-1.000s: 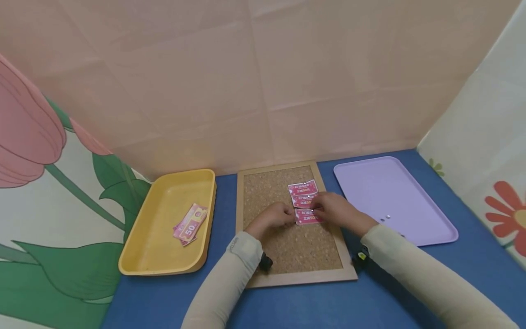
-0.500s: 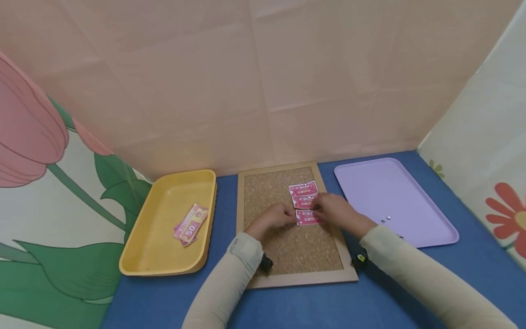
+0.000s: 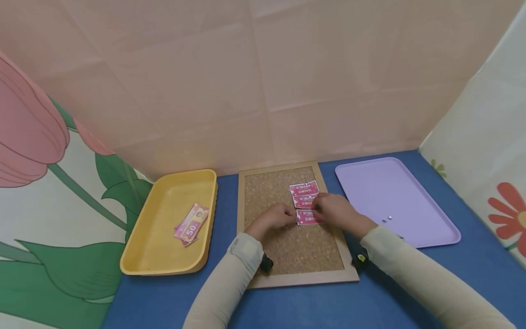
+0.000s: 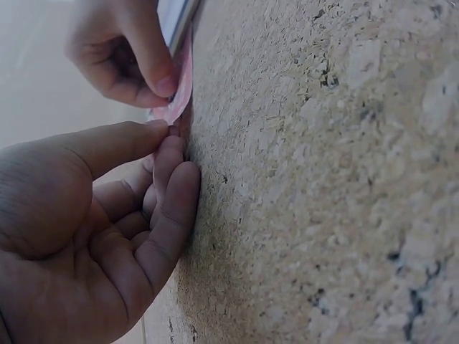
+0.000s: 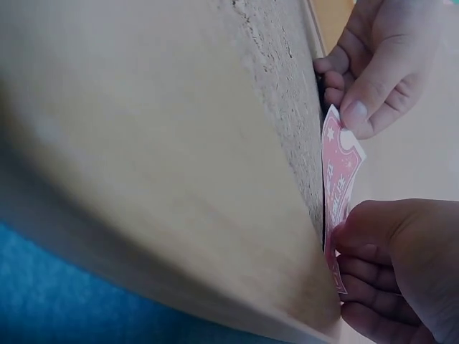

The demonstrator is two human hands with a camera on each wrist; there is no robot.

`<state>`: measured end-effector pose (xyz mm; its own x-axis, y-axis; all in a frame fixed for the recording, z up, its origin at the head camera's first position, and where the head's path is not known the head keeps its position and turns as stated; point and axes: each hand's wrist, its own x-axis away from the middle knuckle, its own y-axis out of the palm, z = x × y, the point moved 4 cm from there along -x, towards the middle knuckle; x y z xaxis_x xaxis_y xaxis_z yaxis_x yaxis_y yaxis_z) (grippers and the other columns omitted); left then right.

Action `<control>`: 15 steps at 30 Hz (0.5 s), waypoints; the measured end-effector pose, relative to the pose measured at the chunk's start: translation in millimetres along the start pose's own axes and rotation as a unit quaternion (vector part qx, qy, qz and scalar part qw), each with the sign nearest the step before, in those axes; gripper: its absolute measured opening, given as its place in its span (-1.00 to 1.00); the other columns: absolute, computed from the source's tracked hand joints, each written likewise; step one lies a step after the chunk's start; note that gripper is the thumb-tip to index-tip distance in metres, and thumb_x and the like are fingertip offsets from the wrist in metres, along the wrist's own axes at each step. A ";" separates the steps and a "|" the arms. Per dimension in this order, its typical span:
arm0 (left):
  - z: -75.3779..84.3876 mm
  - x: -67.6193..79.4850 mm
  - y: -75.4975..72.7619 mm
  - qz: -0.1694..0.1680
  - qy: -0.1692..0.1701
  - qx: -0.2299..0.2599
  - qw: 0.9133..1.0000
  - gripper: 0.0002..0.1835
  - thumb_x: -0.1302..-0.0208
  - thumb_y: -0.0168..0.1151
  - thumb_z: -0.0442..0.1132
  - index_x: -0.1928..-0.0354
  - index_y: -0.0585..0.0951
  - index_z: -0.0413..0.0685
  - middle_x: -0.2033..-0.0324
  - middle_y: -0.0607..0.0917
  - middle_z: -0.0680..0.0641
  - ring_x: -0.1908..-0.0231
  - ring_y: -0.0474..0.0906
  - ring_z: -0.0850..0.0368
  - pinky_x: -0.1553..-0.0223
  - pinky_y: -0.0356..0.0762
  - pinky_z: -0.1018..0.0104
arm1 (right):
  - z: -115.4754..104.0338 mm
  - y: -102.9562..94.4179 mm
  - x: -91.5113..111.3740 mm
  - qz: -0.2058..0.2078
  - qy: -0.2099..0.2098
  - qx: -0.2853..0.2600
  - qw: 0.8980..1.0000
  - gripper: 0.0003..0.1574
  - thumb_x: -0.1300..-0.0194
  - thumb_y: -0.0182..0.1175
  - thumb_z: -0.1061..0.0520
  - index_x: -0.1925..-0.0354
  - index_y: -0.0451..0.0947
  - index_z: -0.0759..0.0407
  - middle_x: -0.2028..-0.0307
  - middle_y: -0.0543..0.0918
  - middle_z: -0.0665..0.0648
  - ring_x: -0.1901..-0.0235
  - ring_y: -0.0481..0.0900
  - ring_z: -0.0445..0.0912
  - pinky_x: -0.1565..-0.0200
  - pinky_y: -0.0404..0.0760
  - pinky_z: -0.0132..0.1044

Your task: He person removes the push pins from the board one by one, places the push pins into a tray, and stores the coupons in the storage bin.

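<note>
Three pink-red paper coupons lie in a column on a wood-framed corkboard [image 3: 293, 256]. Small shiny thumbtack heads show on the top coupon [image 3: 302, 188] and the middle coupon [image 3: 302, 201]. My left hand [image 3: 276, 216] pinches the left end of the lowest coupon [image 3: 306, 218] between thumb and finger. Over this coupon's right part, my right hand [image 3: 334, 209] holds its thumb and fingertip together on a thumbtack, mostly hidden by the fingers. In the right wrist view, the coupon [image 5: 339, 161] bows slightly up from the cork between both hands.
A yellow tray [image 3: 141, 242] on the left holds several pink coupons [image 3: 191, 225] marked 50. To the right lies a lilac tray [image 3: 371, 187] with several small metal tacks [image 3: 389, 218]. Blue cloth [image 3: 287, 308] covers the table, and a beige backdrop stands behind.
Both hands keep nearly the same place on the lowest coupon. A shiny dot seen at the right fingertips one second ago is now covered by them.
</note>
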<state>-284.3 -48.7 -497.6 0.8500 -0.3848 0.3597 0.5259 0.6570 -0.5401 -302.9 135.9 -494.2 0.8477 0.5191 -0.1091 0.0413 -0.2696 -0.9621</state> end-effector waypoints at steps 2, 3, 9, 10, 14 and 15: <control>0.6 0.3 -0.4 0.000 0.003 -0.003 1.000 -0.72 -0.36 0.20 -0.18 0.46 0.66 -0.19 0.63 0.53 0.00 0.58 0.37 0.19 0.53 0.33 0.36 | 0.8 0.5 -0.2 0.002 -0.002 0.003 1.000 -0.84 -0.17 0.35 0.04 0.30 0.69 0.08 0.37 0.60 -0.01 0.48 0.48 -0.19 0.40 0.55 -0.21; 0.7 0.4 -0.6 0.000 0.004 -0.005 1.000 -0.72 -0.37 0.20 -0.18 0.46 0.66 -0.19 0.62 0.53 0.00 0.58 0.38 0.19 0.52 0.34 0.35 | 1.3 0.8 -0.4 0.003 -0.001 0.004 1.000 -0.83 -0.17 0.35 0.03 0.30 0.69 0.08 0.37 0.60 -0.02 0.48 0.48 -0.19 0.39 0.55 -0.21; -0.2 -0.2 -0.2 0.003 0.000 -0.012 1.000 -0.74 -0.36 0.21 -0.16 0.45 0.66 -0.14 0.60 0.56 0.02 0.55 0.40 0.19 0.50 0.36 0.35 | 3.2 2.6 -0.7 0.001 -0.005 0.012 1.000 -0.82 -0.18 0.34 0.00 0.29 0.69 0.07 0.36 0.60 -0.03 0.48 0.48 -0.19 0.39 0.55 -0.22; -0.3 -0.4 -0.2 0.003 0.000 -0.012 1.000 -0.74 -0.36 0.21 -0.16 0.45 0.66 -0.14 0.61 0.55 0.02 0.55 0.40 0.19 0.50 0.36 0.35 | 3.2 2.2 -0.5 0.003 -0.006 0.011 1.000 -0.82 -0.18 0.33 0.01 0.29 0.69 0.07 0.36 0.60 -0.02 0.49 0.49 -0.19 0.39 0.55 -0.21; -1.1 -0.8 0.0 0.004 0.001 -0.009 1.000 -0.75 -0.36 0.21 -0.17 0.44 0.66 -0.14 0.61 0.55 0.02 0.55 0.41 0.18 0.50 0.36 0.35 | 3.9 1.9 0.9 0.011 -0.011 -0.003 1.000 -0.84 -0.19 0.33 0.03 0.29 0.69 0.07 0.36 0.60 -0.03 0.47 0.50 -0.19 0.37 0.57 -0.19; -1.4 -0.8 0.1 0.004 0.001 -0.009 1.000 -0.75 -0.36 0.21 -0.17 0.44 0.65 -0.15 0.61 0.55 0.02 0.55 0.41 0.18 0.50 0.36 0.35 | 4.7 2.3 1.3 0.012 -0.012 -0.010 1.000 -0.85 -0.19 0.33 0.03 0.29 0.69 0.06 0.36 0.60 -0.04 0.45 0.51 -0.18 0.35 0.57 -0.18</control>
<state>-285.0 -49.3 -499.0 0.8540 -0.3816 0.3537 0.5201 0.6475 -0.5571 -304.2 139.8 -497.7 0.8354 0.5318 -0.1386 0.0322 -0.2990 -0.9537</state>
